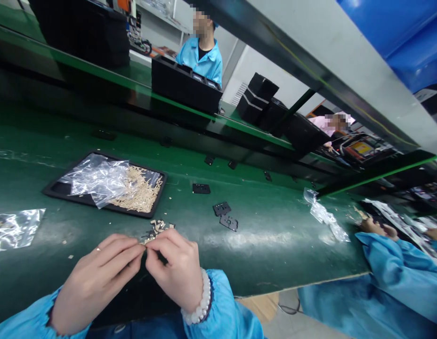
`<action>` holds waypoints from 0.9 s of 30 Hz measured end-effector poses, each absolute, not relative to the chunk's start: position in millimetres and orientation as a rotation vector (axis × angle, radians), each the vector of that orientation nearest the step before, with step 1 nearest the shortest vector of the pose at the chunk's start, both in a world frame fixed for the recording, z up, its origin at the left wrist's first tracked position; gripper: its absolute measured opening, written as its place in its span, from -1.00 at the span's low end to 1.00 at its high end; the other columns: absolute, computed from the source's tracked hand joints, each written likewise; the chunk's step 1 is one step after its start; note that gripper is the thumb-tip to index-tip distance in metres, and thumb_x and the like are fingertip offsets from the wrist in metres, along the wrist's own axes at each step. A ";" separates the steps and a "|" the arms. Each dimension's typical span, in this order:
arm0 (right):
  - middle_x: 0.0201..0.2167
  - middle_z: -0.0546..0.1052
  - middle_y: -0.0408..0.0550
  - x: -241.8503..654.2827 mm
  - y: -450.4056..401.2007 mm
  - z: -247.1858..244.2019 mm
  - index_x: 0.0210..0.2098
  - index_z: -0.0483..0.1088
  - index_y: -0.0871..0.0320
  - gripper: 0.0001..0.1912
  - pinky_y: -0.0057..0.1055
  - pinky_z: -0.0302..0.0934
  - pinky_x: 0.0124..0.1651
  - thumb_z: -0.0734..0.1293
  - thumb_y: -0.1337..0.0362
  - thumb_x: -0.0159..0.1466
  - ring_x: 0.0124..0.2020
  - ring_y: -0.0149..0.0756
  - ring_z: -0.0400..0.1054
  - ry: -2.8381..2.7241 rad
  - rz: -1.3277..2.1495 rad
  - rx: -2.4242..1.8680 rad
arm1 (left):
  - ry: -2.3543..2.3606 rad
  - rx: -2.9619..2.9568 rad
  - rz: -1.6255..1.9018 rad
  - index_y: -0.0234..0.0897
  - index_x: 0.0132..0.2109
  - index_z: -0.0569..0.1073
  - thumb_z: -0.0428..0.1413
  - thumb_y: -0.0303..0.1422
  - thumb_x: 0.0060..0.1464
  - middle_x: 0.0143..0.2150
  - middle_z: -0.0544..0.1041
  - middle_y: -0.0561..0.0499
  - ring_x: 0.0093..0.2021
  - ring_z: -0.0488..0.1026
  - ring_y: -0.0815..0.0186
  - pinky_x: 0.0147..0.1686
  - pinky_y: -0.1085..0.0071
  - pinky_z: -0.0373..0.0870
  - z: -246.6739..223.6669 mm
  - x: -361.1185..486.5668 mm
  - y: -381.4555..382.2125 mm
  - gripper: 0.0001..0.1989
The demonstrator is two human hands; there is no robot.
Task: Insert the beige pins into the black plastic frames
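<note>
My left hand and my right hand meet at the fingertips above the bench's near edge. Both are closed in a pinch, and whatever sits between the fingers is too small and covered to name. Just beyond the fingertips lies a little pile of beige and dark small pieces. Behind it a black tray holds a heap of thin beige pieces and clear plastic bags. A beaded bracelet circles my right wrist.
Flat black plastic parts lie right of centre, with another black part behind them. A clear bag rests at the left, another plastic bag at the right. A co-worker's hand works at far right. Black bins stand beyond.
</note>
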State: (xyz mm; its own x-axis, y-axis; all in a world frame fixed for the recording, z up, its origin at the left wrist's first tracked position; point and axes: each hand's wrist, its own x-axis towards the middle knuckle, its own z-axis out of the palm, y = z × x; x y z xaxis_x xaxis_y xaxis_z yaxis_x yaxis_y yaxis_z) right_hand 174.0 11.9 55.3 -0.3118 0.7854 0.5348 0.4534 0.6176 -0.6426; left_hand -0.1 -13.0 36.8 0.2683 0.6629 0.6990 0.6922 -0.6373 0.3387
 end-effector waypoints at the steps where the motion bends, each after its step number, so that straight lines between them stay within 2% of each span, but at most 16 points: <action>1: -0.43 0.59 -0.07 172.6 13.3 55.5 -0.37 0.55 0.15 -0.82 -0.53 0.35 -0.35 0.30 0.45 0.26 -0.42 -0.37 0.50 -1.943 0.494 -0.984 | -1.374 -2.466 -1.405 -0.14 -0.21 0.53 0.01 -0.41 0.33 -0.27 0.64 0.06 -0.25 0.59 0.29 -0.08 0.43 0.48 37.7 0.1 -12.0 -0.79; 4: -0.45 0.56 -0.09 170.4 24.1 54.8 -0.41 0.50 0.13 -0.85 -0.54 0.32 -0.42 0.30 0.39 0.24 -0.46 -0.39 0.46 -1.829 0.643 -1.040 | -1.721 -2.386 -1.645 -0.12 -0.29 0.52 0.11 -0.28 0.25 -0.32 0.61 0.09 -0.36 0.57 0.35 -0.27 0.54 0.48 41.2 -0.2 -8.1 -0.86; 7: -0.48 0.56 -0.13 169.8 48.7 52.7 -0.38 0.46 0.11 -0.85 -0.52 0.36 -0.41 0.28 0.30 0.29 -0.49 -0.37 0.47 -1.683 0.803 -1.143 | -2.197 -2.238 -1.791 -0.12 -0.39 0.54 0.14 -0.09 0.16 -0.42 0.59 0.08 -0.48 0.51 0.33 -0.46 0.52 0.44 41.1 -4.5 -1.9 -0.73; 10: -0.41 0.64 -0.12 164.6 82.2 51.1 -0.26 0.48 0.11 -0.85 -0.45 0.43 -0.31 0.27 0.26 0.37 -0.42 -0.32 0.55 -1.787 0.839 -1.293 | -2.615 -2.100 -1.834 -0.13 -0.41 0.54 0.13 0.09 0.06 -0.62 0.44 0.12 -0.64 0.34 0.34 -0.59 0.45 0.36 38.2 -11.1 8.4 -0.60; 13: -0.22 0.69 -0.11 155.5 110.1 51.6 -0.14 0.52 0.07 -0.81 -0.35 0.44 -0.09 0.30 0.42 0.34 -0.21 -0.23 0.61 -2.079 0.739 -1.362 | -2.812 -2.036 -1.798 -0.14 -0.40 0.53 0.12 0.15 -0.03 -0.69 0.36 0.15 -0.63 0.32 0.32 -0.57 0.43 0.31 35.3 -16.0 20.1 -0.55; 15: -0.10 0.69 -0.13 151.4 118.5 53.5 -0.13 0.54 0.03 -0.70 -0.31 0.42 0.02 0.31 0.51 0.29 -0.10 -0.19 0.60 -2.176 0.711 -1.333 | -2.861 -1.990 -1.808 -0.14 -0.38 0.54 0.11 0.17 -0.07 -0.69 0.37 0.14 -0.61 0.34 0.31 -0.55 0.42 0.32 34.0 -17.7 25.8 -0.53; 17: -0.04 0.67 -0.11 150.6 116.6 56.3 -0.14 0.55 0.04 -0.71 -0.32 0.39 0.06 0.31 0.52 0.30 -0.02 -0.19 0.57 -2.197 0.702 -1.300 | -2.883 -1.948 -1.817 -0.15 -0.36 0.55 0.11 0.18 -0.09 -0.69 0.37 0.14 -0.61 0.33 0.31 -0.54 0.42 0.31 33.5 -18.2 28.7 -0.52; 21: -0.20 0.66 -0.06 155.0 90.8 61.7 -0.20 0.54 0.11 -0.85 -0.46 0.39 -0.07 0.31 0.37 0.39 -0.14 -0.30 0.56 -2.150 0.574 -1.119 | -2.874 -1.910 -1.823 -0.13 -0.40 0.53 0.12 0.15 -0.12 -0.70 0.34 0.16 -0.64 0.29 0.34 -0.61 0.45 0.27 36.9 -15.7 29.7 -0.55; 25: -0.30 0.64 -0.07 157.8 67.6 61.1 -0.23 0.55 0.11 -0.82 -0.50 0.37 -0.16 0.29 0.28 0.43 -0.24 -0.33 0.55 -2.225 0.364 -0.950 | -2.655 -1.993 -1.843 -0.11 -0.44 0.53 0.13 0.07 -0.07 -0.73 0.30 0.20 -0.70 0.23 0.36 -0.66 0.45 0.27 40.6 -10.5 28.8 -0.64; 27: -0.31 0.65 -0.09 158.5 63.8 58.5 -0.23 0.56 0.10 -0.81 -0.50 0.37 -0.18 0.30 0.26 0.44 -0.25 -0.34 0.56 -2.261 0.295 -0.951 | -2.491 -2.059 -1.822 -0.10 -0.42 0.56 0.13 0.02 0.00 -0.65 0.43 0.17 -0.64 0.36 0.34 -0.58 0.47 0.37 40.2 -8.5 27.1 -0.68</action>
